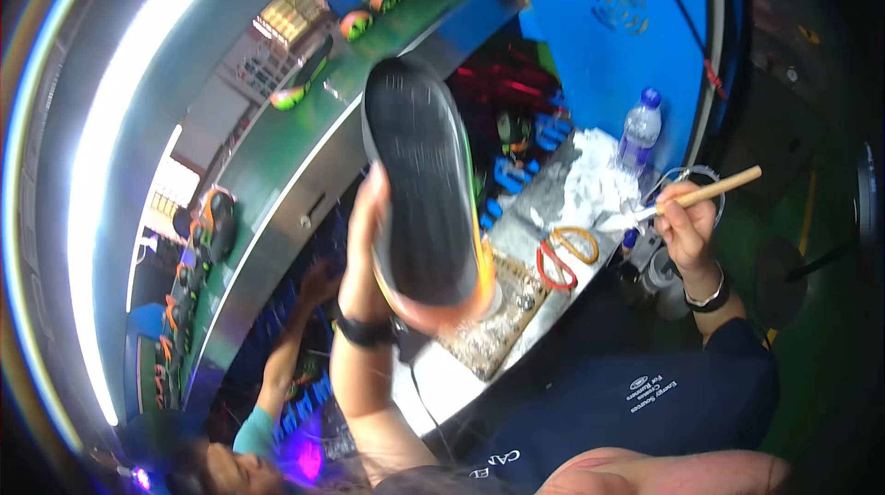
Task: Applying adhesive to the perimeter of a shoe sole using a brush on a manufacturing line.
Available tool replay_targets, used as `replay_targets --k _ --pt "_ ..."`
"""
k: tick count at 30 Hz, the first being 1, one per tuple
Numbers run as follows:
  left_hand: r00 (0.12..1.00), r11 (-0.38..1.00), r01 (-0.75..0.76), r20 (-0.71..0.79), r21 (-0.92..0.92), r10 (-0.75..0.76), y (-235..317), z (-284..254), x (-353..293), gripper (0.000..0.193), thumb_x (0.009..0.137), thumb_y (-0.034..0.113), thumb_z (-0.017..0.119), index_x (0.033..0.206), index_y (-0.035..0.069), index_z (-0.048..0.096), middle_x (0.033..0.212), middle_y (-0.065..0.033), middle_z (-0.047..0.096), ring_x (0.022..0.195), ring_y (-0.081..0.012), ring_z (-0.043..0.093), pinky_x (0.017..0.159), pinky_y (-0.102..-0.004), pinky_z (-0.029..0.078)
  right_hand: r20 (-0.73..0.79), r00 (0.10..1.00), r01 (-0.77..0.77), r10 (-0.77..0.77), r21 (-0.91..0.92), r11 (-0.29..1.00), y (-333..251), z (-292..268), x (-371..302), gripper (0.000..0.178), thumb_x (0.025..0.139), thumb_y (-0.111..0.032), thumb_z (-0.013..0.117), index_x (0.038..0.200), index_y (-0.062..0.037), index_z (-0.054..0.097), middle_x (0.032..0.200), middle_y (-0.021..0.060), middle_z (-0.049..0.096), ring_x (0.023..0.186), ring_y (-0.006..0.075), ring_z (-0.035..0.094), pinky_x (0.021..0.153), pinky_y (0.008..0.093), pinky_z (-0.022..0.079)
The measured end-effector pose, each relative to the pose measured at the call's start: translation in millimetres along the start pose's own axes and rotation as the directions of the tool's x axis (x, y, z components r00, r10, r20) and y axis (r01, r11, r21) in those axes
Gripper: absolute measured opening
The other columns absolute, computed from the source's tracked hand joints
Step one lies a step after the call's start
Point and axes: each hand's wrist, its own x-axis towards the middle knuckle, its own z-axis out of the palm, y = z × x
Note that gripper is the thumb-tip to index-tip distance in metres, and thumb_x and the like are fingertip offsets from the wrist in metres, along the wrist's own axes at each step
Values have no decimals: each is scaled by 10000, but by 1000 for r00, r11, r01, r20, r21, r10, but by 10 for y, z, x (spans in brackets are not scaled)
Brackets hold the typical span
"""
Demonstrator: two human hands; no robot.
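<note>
Raised in front of me is a shoe sole (422, 182), dark inside with orange and green edges. My left hand (362, 251) is closed around its left side, thumb along the edge; the other fingers are mostly hidden behind it. Off to the right, my right hand (687, 226) pinches a brush (728, 186) by its pale wooden handle. The brush's light-coloured end points left, toward a crumpled white cloth (590, 186). Hand and brush are well apart from the sole.
Looped red and orange handles (558, 265) lie on the bench by a stained mat (493, 329). A capped bottle (641, 131) stands beside a blue panel (599, 16). Left, a green conveyor (267, 163) carries several shoes and soles. A co-worker's arm (286, 347) reaches in below it.
</note>
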Motion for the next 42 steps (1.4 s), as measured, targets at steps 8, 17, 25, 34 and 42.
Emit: replay_targets --k 8,17,25,34,42 --pt "982 967 138 -154 213 -106 857 -626 1638 717 835 287 470 1257 -53 2 1120 -347 386 974 -394 495 797 -404 459 -59 997 -52 51 -12 999 42 -77 -209 125 801 -106 513 827 15 498 562 10 439 423 40 354 382 158 264" --pt "600 -330 484 -32 810 800 1340 -1493 -314 515 676 385 659 989 2 518 694 -82 576 625 -169 561 592 -300 454 -6 990 -138 138 -46 989 321 -95 -76 126 811 -125 512 837 -3 494 583 10 437 416 24 335 363 148 249" --pt "626 -47 674 -537 737 565 1945 -2580 -625 644 613 471 671 1060 33 522 968 -121 567 856 -213 548 767 -312 419 49 983 -174 175 -19 985 410 282 -72 114 802 -104 515 829 3 491 571 8 433 423 34 350 377 158 255" --pt "581 -248 808 -651 535 487 2101 -2312 -174 823 535 566 657 1030 -77 519 1051 -207 534 978 -261 531 827 -306 406 108 982 -159 155 30 987 368 447 -179 89 800 -88 508 814 -2 488 582 9 431 421 28 342 373 153 255" --pt "471 384 264 -465 885 750 2636 -2155 -818 557 589 228 718 968 -90 461 867 -172 577 720 -225 583 597 -274 475 134 972 -199 195 13 980 396 407 -128 102 800 -101 521 820 -5 493 567 1 423 422 27 338 374 156 250"
